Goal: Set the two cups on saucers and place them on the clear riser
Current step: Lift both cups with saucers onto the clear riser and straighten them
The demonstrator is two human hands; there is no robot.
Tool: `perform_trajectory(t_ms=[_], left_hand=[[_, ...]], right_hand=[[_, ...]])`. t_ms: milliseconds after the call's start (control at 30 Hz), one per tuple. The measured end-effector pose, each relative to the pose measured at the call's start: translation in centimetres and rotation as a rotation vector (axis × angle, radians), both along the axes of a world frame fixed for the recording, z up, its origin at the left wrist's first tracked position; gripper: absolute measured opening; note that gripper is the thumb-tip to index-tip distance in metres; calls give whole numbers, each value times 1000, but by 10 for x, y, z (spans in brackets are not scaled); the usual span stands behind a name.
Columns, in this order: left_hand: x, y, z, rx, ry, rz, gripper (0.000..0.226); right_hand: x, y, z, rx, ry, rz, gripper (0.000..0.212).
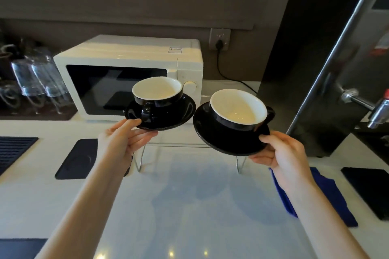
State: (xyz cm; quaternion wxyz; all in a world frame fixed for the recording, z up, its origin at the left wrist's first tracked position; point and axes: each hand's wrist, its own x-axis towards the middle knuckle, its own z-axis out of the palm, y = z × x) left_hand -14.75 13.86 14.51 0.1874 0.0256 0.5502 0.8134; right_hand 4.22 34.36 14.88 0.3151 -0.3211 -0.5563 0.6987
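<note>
Two black cups with white insides each sit on a black saucer, both held in the air above the counter. My left hand grips the near rim of the left saucer, which carries the left cup with its handle facing me. My right hand pinches the near right rim of the right saucer; the right cup on it tilts slightly towards me. The clear riser stands on the white counter just below and behind both saucers, its metal legs showing between my hands.
A white microwave stands behind the riser. Upturned glasses are at the far left. Dark mats lie left and right on the counter, and a blue cloth lies at the right. A steel machine with a tap rises at the right.
</note>
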Motion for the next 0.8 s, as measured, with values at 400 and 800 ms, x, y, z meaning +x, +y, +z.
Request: perform_trajectory(t_ms=[400,800], left_hand=[[-27,40,-24,-117,-110,12,34],[-25,37,-27,-196,-22,-102,20]], right_hand=[[-42,17,-22,-43,-124,-59,10],[-52,26,-33,-98,-136,-59,7]])
